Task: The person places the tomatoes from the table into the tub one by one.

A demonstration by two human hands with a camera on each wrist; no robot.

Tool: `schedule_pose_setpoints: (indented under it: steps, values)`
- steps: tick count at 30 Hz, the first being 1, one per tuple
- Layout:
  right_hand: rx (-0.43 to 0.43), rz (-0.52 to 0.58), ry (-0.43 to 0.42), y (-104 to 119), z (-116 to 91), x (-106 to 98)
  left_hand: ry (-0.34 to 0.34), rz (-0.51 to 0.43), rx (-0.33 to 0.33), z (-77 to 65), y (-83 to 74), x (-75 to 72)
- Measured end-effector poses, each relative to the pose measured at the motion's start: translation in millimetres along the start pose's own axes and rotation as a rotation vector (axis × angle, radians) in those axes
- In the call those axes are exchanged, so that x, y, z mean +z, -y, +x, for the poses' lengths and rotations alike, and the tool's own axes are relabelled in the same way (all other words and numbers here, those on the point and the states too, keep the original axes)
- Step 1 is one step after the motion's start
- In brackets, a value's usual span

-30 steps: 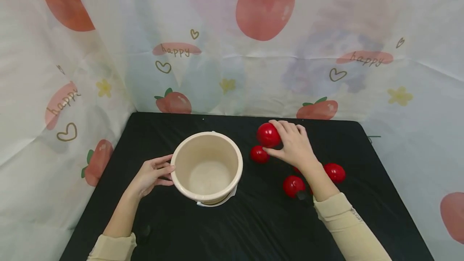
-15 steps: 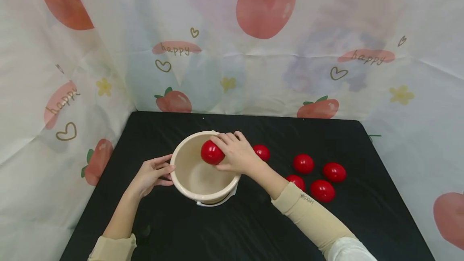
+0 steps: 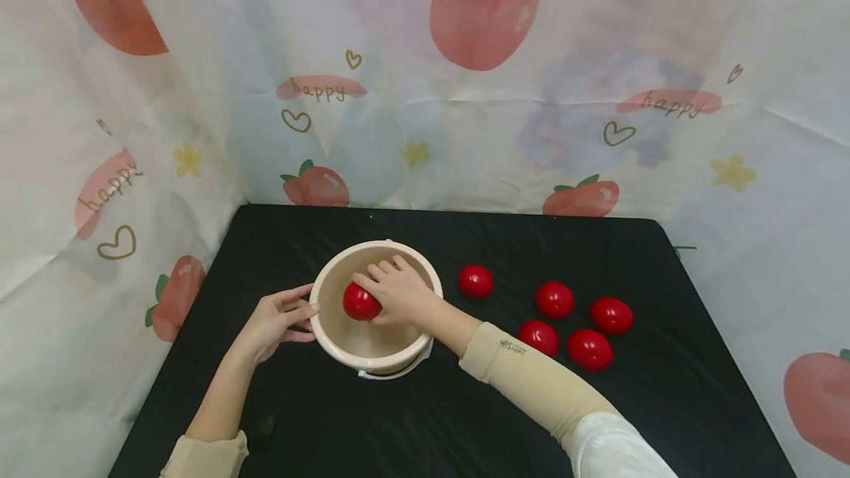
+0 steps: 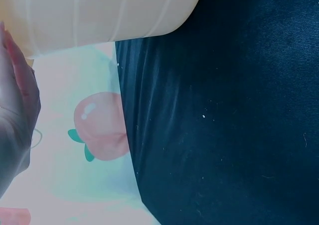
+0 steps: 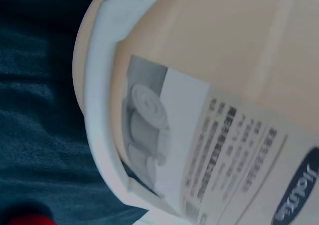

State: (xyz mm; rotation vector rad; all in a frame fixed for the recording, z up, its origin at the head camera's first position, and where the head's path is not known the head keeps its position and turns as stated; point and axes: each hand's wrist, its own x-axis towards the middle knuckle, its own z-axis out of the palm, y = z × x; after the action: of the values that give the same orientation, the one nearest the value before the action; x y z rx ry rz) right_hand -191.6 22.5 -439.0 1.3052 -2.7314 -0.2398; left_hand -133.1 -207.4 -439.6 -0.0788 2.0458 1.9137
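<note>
A cream plastic bucket [image 3: 337, 282] stands upright on the black table. At its left rim my left hand [image 3: 275, 321] pinches the edge, thumb on the rim and fingers along the outside. My right hand [image 3: 398, 293] reaches down into the bucket and holds a shiny red ball [image 3: 361, 302] above the bottom. The left wrist view has the bucket's ribbed outer wall [image 4: 99, 16] beside part of my left hand [image 4: 17, 105]. In the right wrist view the bucket's white handle [image 5: 97, 90] and printed label [image 5: 234, 150] fill the picture; the right hand is out of sight there.
Several more red balls lie on the black table [image 3: 465, 419] right of the bucket: one close by [image 3: 475, 282], the others grouped farther right [image 3: 590, 350]. Behind and to the left hangs a fruit-printed cloth [image 3: 385, 13].
My right hand has carried the red ball leftward from the table's right side, over the rim and down into the bucket. The left hand and bucket have stayed in place.
</note>
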Motion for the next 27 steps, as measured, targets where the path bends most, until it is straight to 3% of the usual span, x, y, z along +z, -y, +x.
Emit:
schedule_pose_setpoints:
  steps: [5, 10, 15, 27]
  values:
    - [-0.023, -0.064, 0.094, 6, 5, 3, 0.005, 0.003, 0.002, -1.3, 0.1, -0.2]
    - [-0.047, -0.183, 0.161, 11, 9, 7, -0.012, 0.014, -0.042, 0.9, 0.1, -0.1]
    - [-0.065, -0.294, 0.227, 15, 13, 10, -0.013, 0.014, -0.044, 1.5, -0.6, 0.4]
    - [-0.048, -0.356, 0.406, 18, 19, 13, -0.018, 0.019, -0.043, 1.7, 1.0, 1.4]
